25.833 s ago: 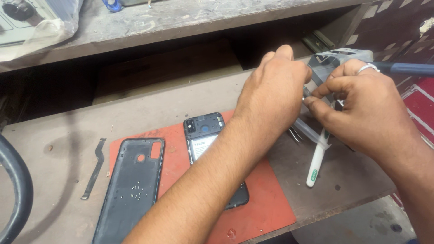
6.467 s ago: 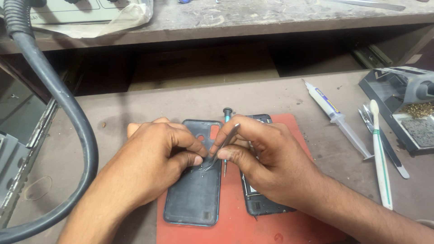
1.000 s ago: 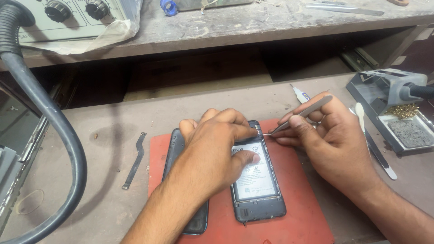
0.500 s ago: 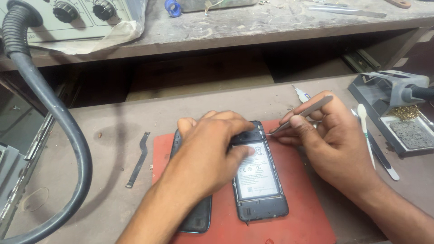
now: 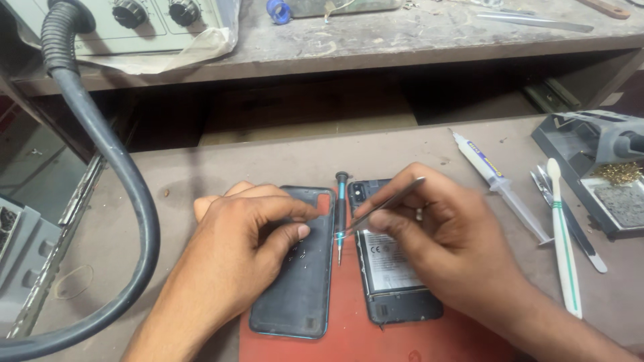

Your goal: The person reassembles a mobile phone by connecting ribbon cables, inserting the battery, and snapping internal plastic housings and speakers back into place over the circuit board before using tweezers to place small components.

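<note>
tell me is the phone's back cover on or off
Off. The back cover lies apart on the red mat, beside the opened phone, whose battery shows.

1. One view is given, from a head-worn camera, tilted steeply down over the workbench [image 5: 201,167] (close range).
2. The shelf [image 5: 402,40] is seen far; the forearms enter near.

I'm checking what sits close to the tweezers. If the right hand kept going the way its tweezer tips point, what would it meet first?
The right hand aims its tweezers down-left. Their tips are almost at the small screwdriver, so probably that first, then the back cover. Depth is unclear.
</note>
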